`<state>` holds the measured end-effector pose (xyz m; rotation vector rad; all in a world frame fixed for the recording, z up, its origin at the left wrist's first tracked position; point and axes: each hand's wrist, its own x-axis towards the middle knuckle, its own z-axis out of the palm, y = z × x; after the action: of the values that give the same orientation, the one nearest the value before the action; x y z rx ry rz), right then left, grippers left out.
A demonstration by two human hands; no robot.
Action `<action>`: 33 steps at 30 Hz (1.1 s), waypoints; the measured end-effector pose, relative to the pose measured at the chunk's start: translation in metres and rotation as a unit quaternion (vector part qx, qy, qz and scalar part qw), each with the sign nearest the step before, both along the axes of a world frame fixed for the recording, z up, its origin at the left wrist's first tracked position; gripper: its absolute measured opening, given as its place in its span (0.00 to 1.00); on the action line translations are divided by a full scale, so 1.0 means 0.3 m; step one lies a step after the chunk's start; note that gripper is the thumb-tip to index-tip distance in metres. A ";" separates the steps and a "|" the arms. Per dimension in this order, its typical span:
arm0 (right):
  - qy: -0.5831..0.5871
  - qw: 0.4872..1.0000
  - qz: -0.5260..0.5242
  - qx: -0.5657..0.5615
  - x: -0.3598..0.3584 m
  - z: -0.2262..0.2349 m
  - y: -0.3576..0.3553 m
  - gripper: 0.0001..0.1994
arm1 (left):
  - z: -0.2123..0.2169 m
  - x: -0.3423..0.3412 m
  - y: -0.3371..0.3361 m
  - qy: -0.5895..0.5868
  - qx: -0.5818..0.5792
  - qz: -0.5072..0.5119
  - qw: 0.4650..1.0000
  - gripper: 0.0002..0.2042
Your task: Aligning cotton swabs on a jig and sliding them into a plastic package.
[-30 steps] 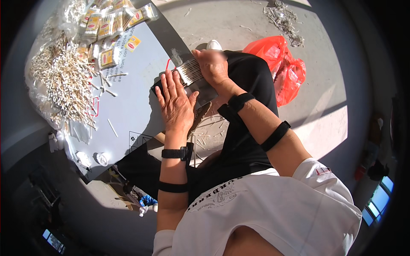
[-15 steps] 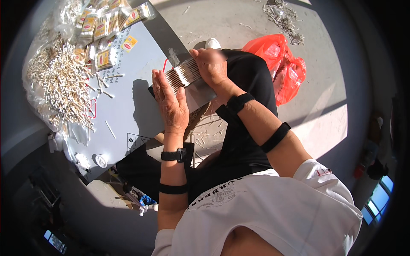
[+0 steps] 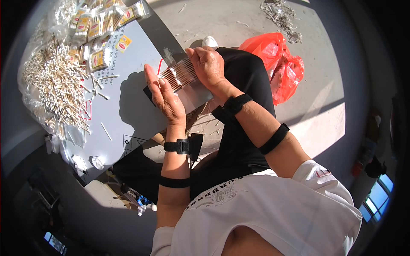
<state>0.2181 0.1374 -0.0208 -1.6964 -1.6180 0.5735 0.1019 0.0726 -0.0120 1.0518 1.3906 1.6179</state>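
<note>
Between my hands lies a flat row of cotton swabs (image 3: 179, 74), side by side, with what looks like clear plastic around it, over the dark corner of the grey table. My right hand (image 3: 208, 68) is closed on its right end, fingers curled. My left hand (image 3: 167, 100) is at the opposite end, fingers stretched out and thumb near the swab tips. Whether its palm presses on the row is hard to tell.
A big heap of loose swabs (image 3: 57, 83) in clear plastic covers the table's left side. Filled swab packs (image 3: 96, 26) are piled behind it. A red plastic bag (image 3: 265, 47) stands on the floor at right. Scraps (image 3: 282, 19) lie farther off.
My left hand has tilted leftward, its fingers and thumb shifting toward the left. My right hand keeps its hold on the swabs. The whole view has shifted slightly.
</note>
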 end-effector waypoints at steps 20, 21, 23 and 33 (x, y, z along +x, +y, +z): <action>0.617 0.745 -0.092 -0.235 0.037 -0.038 -0.004 0.12 | 0.005 0.013 0.004 -0.022 0.017 0.044 0.999 0.28; 0.611 0.753 -0.087 -0.228 0.035 -0.033 -0.008 0.11 | 0.006 0.013 0.003 -0.024 0.017 0.042 0.999 0.28; 0.580 0.781 -0.086 -0.214 0.032 -0.022 -0.013 0.12 | 0.009 0.016 0.004 -0.027 0.015 0.039 0.999 0.29; 0.518 0.828 -0.093 -0.192 0.021 -0.010 -0.023 0.11 | 0.009 0.059 0.018 -0.019 0.019 0.035 0.999 0.31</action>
<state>0.2245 0.1305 -0.0237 -1.3355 -0.5543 1.4702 0.1195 0.0780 -0.0094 0.9986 1.3900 1.7116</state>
